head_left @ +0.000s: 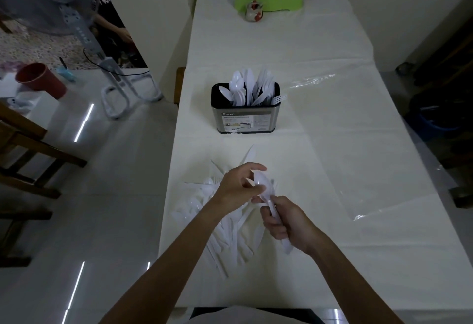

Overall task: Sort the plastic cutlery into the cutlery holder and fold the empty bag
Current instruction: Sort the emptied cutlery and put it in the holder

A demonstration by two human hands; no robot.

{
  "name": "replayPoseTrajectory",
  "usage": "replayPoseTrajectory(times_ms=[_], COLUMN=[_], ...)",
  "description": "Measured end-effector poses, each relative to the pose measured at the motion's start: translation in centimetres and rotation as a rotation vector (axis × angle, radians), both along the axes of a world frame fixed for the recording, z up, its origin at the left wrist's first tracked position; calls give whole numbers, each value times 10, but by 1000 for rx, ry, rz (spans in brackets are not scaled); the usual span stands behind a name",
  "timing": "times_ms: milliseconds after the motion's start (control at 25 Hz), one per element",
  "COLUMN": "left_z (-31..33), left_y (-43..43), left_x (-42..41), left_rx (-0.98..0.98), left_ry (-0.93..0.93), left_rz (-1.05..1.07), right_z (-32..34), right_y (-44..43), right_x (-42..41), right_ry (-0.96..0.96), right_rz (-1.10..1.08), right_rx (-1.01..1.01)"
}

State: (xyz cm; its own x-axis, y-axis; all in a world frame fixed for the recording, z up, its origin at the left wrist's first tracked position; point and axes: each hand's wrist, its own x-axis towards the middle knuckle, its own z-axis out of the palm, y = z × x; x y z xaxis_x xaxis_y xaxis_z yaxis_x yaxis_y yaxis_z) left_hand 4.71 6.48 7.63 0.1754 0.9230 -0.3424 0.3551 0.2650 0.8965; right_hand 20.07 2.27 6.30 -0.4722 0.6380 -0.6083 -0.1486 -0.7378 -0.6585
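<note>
The table [281, 42] is covered by a white cloth [320, 259]; a filled cutlery holder [245, 119] is stood at its middle; plastic cutlery [227, 239] is heaped loose near the front; a clear bag [371, 144] is spread flat to the right.

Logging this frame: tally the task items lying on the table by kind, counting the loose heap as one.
Cutlery holder: 1
Loose cutlery pile: 1
Clear bag: 1
Total: 3
Not counted: the spoons held off the table between the left hand and right hand; they overlap too much to count.
</note>
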Motion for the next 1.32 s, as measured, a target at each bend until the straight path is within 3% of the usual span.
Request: replayPoseTrajectory(times_ms=[160, 280, 400, 520, 640, 800, 1040, 1160, 1320], left_z=[-16, -34, -56, -67, -67, -65, -60, -63, -50], left_y=[-2, 7, 30, 44, 53, 66, 70, 70, 69], left_x=[2, -13, -53, -80, -75, -70, -62, -55, -41], left_rx=[65, 130, 240, 266, 293, 279, 279, 393, 554], left_ry=[41, 140, 453, 706, 748, 789, 692, 761, 753], left_rz=[30, 21, 10, -301, -546, -689, -716, -732, -586], right_z=[-7, -19, -26, -30, -30, -29, -31, -32, -31], right_y=[-9, -18, -25, -29, -32, -34, -35, -32, -27], right_x=[3, 8, 18, 29, 35, 37, 35, 36, 36], right_ry=[-374, -496, -520, -548, -546, -541, -547, -550, -534], right_rz=[108, 55, -68, -132, -193, -243, -264, -264, -288], right_rx=[125, 120, 61, 38, 22, 16, -7, 4, 21])
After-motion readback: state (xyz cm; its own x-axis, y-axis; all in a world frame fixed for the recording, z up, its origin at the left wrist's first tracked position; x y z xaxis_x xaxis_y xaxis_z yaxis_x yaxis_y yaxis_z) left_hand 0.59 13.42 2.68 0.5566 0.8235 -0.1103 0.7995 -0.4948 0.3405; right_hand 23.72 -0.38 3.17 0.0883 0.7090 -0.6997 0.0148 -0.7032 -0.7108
